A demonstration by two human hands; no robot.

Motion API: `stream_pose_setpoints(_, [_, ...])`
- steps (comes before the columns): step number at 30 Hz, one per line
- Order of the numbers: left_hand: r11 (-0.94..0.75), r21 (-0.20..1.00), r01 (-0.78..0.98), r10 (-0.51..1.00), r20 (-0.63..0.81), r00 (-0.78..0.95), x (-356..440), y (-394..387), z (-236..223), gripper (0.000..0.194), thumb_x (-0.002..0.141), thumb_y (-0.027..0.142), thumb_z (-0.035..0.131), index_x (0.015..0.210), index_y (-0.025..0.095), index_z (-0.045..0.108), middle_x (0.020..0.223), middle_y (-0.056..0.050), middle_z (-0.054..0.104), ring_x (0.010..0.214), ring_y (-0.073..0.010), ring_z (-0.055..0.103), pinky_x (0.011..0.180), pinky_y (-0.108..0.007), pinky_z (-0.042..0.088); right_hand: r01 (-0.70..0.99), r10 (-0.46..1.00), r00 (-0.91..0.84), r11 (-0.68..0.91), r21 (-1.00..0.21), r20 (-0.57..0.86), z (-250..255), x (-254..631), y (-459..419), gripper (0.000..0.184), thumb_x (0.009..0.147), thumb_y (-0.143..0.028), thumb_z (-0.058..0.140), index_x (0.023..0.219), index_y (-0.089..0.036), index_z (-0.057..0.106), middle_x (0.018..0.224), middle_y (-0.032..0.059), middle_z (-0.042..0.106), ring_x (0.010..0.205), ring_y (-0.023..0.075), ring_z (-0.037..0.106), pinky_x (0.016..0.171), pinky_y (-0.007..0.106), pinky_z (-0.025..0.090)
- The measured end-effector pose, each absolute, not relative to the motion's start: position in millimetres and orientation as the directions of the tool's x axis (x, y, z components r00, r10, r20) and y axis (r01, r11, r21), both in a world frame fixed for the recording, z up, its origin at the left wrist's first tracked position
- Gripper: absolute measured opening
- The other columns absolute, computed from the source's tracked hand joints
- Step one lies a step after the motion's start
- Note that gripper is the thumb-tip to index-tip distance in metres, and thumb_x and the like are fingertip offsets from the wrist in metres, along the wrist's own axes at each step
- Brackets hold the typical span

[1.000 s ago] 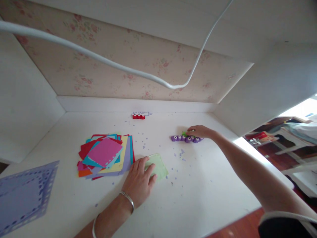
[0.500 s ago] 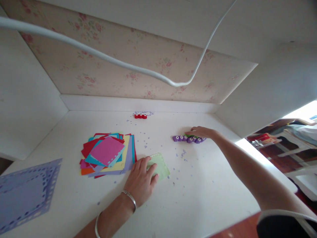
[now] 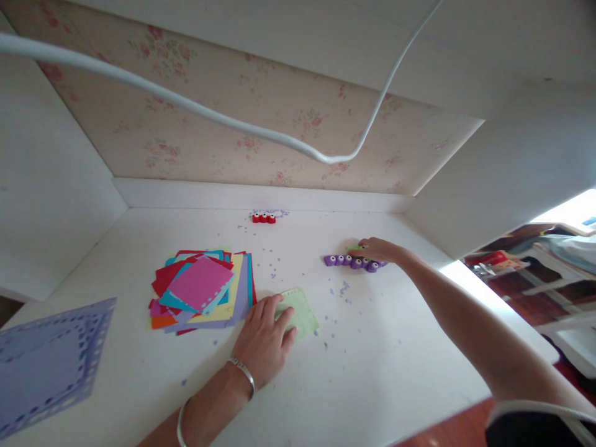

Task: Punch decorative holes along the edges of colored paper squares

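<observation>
Looks like thin, matt paper in the light green sheet [image 3: 302, 315], the bright pile [image 3: 201, 284] and the lilac sheets [image 3: 41, 372]. Looks like hard, smooth plastic in the purple punches [image 3: 356, 264] and red punches [image 3: 264, 219]. Shines like metal at the bracelet [image 3: 248, 374]. Looks smooth across the white desk [image 3: 372, 372].

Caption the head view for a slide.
Left hand on pale green paper sheet; right hand at row of purple, white-topped pieces.
</observation>
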State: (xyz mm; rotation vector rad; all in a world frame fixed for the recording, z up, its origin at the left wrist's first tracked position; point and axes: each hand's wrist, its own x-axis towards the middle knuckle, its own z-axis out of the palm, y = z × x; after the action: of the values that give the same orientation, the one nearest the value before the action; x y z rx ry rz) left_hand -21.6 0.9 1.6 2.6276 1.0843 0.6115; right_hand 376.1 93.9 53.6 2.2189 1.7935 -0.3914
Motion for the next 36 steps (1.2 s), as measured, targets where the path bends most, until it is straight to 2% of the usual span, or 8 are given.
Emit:
stream_pose_setpoints(3, [-0.701,0.364,0.613,0.711,0.294,0.638,-21.8,0.9,1.6,0.027,0.088,0.029,0.054,0.114,0.022,0.057,0.123,-0.011,0.046,0.112,-0.0277,0.045,0.094,-0.049,0.042,0.989,0.930,0.145,-0.145,0.027,-0.338,56.4,375.3,93.5,0.071,0.073,-0.070,0.050,0.124,-0.021,0.060,0.125,0.0135,0.061,0.114,0.0317,0.056,0.094,0.039,0.044])
stream_pose_setpoints(5, [-0.699,0.366,0.615,0.713,0.287,0.640,-22.0,0.6,1.8,0.027,0.088,0.029,0.054,0.114,0.022,0.057,0.123,-0.011,0.046,0.112,-0.0282,0.045,0.094,-0.049,0.041,0.992,0.938,0.124,-0.120,0.033,-0.324,57.6,375.0,94.0,0.069,0.073,-0.064,0.053,0.128,-0.022,0.057,0.127,0.0114,0.060,0.115,0.0319,0.055,0.095,0.040,0.043])
stream_pose_setpoints(10, [-0.698,0.369,0.614,0.714,0.283,0.641,-22.6,0.4,1.9,0.027,0.088,0.029,0.054,0.114,0.022,0.058,0.123,-0.011,0.046,0.112,-0.0285,0.045,0.094,-0.050,0.041,0.996,0.940,0.092,-0.081,0.048,-0.329,57.9,371.1,97.9,0.052,0.076,-0.059,0.052,0.114,-0.027,0.068,0.113,0.0079,0.069,0.106,0.0319,0.061,0.090,0.042,0.046])
stream_pose_setpoints(13, [-0.699,0.368,0.613,0.713,0.287,0.640,-22.7,0.9,1.7,0.026,0.088,0.029,0.054,0.113,0.022,0.058,0.123,-0.011,0.046,0.113,-0.0284,0.044,0.094,-0.050,0.041,0.995,0.946,0.095,-0.082,0.057,-0.311,56.9,366.4,100.2,0.047,0.076,-0.055,0.053,0.111,-0.028,0.069,0.112,0.0066,0.069,0.107,0.0312,0.061,0.090,0.041,0.047])
stream_pose_setpoints(17, [-0.696,0.363,0.619,0.715,0.272,0.644,-22.7,1.1,1.6,0.027,0.088,0.029,0.054,0.114,0.022,0.057,0.124,-0.011,0.045,0.113,-0.0286,0.044,0.095,-0.050,0.041,0.992,0.951,0.118,-0.102,0.070,-0.285,56.6,360.0,101.8,0.049,0.074,-0.052,0.055,0.115,-0.028,0.067,0.114,0.0067,0.068,0.107,0.0313,0.061,0.089,0.041,0.047])
stream_pose_setpoints(21, [-0.695,0.370,0.617,0.715,0.263,0.647,-22.9,0.5,1.9,0.027,0.088,0.028,0.055,0.114,0.022,0.057,0.124,-0.011,0.045,0.114,-0.0285,0.044,0.096,-0.050,0.041,0.990,0.955,0.137,-0.121,0.076,-0.263,58.1,350.2,108.6,0.054,0.075,-0.056,0.053,0.116,-0.023,0.067,0.109,0.0102,0.070,0.102,0.0319,0.063,0.085,0.040,0.049])
stream_pose_setpoints(26, [-0.691,0.378,0.616,0.719,0.273,0.639,-22.8,0.2,2.1,0.028,0.087,0.028,0.055,0.114,0.023,0.056,0.124,-0.010,0.047,0.114,-0.0283,0.044,0.096,-0.050,0.041,0.990,0.960,0.135,-0.120,0.075,-0.244,56.3,323.9,134.6,0.047,0.078,-0.053,0.051,0.109,-0.024,0.070,0.110,0.0107,0.070,0.103,0.0313,0.063,0.085,0.038,0.048])
stream_pose_setpoints(36, [-0.667,0.405,0.626,0.739,0.253,0.624,-23.7,-1.1,3.3,0.028,0.086,0.026,0.057,0.113,0.022,0.057,0.124,-0.011,0.047,0.114,-0.0292,0.045,0.097,-0.052,0.040,0.999,0.977,0.025,-0.021,0.025,-0.212,44.2,228.3,217.9,0.054,0.079,-0.059,0.049,0.113,-0.021,0.068,0.115,0.0117,0.067,0.107,0.0306,0.060,0.085,0.035,0.046])
